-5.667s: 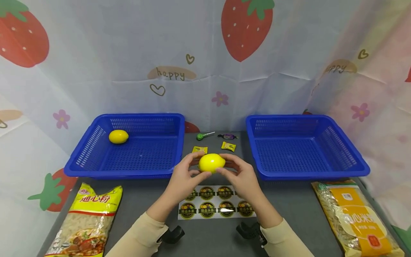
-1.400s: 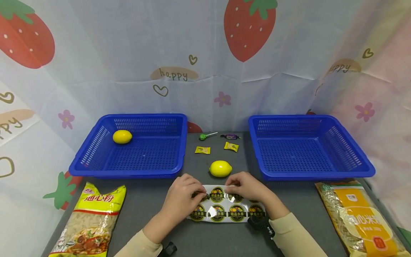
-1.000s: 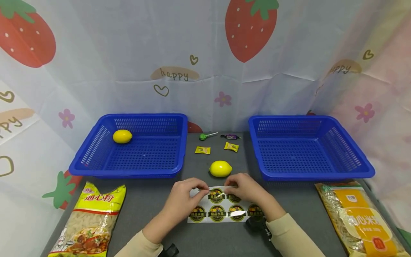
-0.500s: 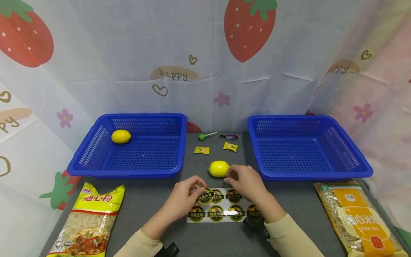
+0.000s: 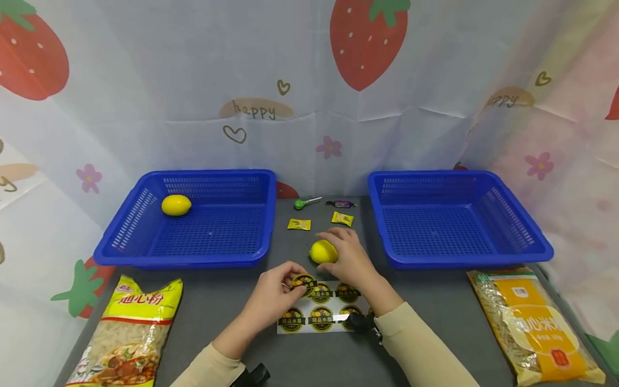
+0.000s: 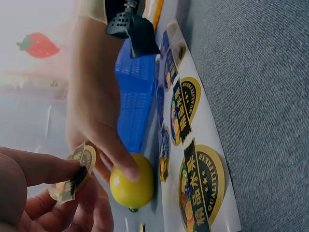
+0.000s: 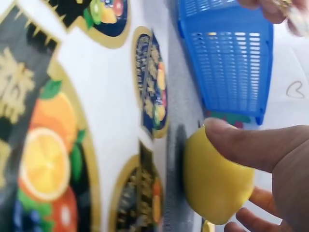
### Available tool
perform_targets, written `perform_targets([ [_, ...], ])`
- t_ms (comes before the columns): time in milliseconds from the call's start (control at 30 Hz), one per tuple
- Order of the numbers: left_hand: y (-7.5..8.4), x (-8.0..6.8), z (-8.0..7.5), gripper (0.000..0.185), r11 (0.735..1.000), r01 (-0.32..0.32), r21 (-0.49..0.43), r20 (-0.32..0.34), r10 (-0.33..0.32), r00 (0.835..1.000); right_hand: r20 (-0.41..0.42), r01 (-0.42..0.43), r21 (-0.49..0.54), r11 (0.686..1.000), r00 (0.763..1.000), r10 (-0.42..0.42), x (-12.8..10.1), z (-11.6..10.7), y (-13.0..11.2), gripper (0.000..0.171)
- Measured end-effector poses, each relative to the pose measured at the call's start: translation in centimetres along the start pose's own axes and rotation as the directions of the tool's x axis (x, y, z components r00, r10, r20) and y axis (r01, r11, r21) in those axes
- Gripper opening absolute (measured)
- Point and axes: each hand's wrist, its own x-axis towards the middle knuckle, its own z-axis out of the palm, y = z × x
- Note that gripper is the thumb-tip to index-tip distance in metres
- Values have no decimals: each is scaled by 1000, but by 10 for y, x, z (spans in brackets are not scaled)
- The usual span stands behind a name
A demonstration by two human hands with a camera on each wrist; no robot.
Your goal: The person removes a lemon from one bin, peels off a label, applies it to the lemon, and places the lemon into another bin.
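My left hand (image 5: pixel 268 293) pinches a round fruit-label sticker (image 6: pixel 73 176) between thumb and finger, above the left part of the sticker sheet (image 5: pixel 307 309). The sheet lies flat on the table, with several gold-and-black round labels on it. Behind it, my right hand (image 5: pixel 349 260) curls round a yellow lemon (image 5: pixel 321 252) that sits on the table. In the right wrist view the thumb (image 7: pixel 231 142) lies on one side of the lemon and other fingers show at the opposite side. A second lemon (image 5: pixel 176 205) lies in the left blue basket (image 5: pixel 181 262).
Another blue basket (image 5: pixel 471 262) stands on the right. Between the baskets lie a green lollipop (image 5: pixel 301 204), a purple-wrapped candy (image 5: pixel 341 203) and two yellow candy packets (image 5: pixel 299 224). A pasta bag (image 5: pixel 128 333) lies at the front left, another bag (image 5: pixel 537 328) at the front right.
The lemon, earlier held in both hands, was set down behind the sheet. My left hand has peeled a sticker off. My right hand has moved from the sheet to the lemon and taken hold.
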Motion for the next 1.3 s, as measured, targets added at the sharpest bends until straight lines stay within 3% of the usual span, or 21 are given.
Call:
perform_targets([
  [233,2,0,-2,7,1000,13,5,-20,-13,1000,11,-21,26,999,1000,20,0,5,-1,55],
  [333,2,1,-3,7,999,41,-20,-48,-42,998,4,-36,123,992,999,35,-2,4,0,54],
  [400,2,2,-3,8,998,59,-33,-69,-61,996,20,-60,233,971,998,57,-4,3,1,55],
  [500,3,4,-3,7,996,65,-59,-86,-70,994,83,-130,430,893,991,105,-8,1,2,57],
  [633,6,7,-4,9,990,66,-121,-128,-81,988,180,-219,622,752,974,136,-15,-5,1,60],
  [733,8,9,-4,10,980,76,-183,-155,-105,982,240,-254,728,637,965,111,-20,-8,-1,61],
  [833,10,11,-5,11,971,87,-225,-155,-123,980,271,-262,784,562,960,70,-24,-10,-2,60],
  [1133,12,12,-2,17,963,113,-246,-118,-145,982,258,-222,816,534,966,7,-31,-9,-3,55],
  [1300,14,12,-1,18,957,119,-264,-118,-155,981,251,-203,817,540,968,-16,-34,-8,-8,53],
])
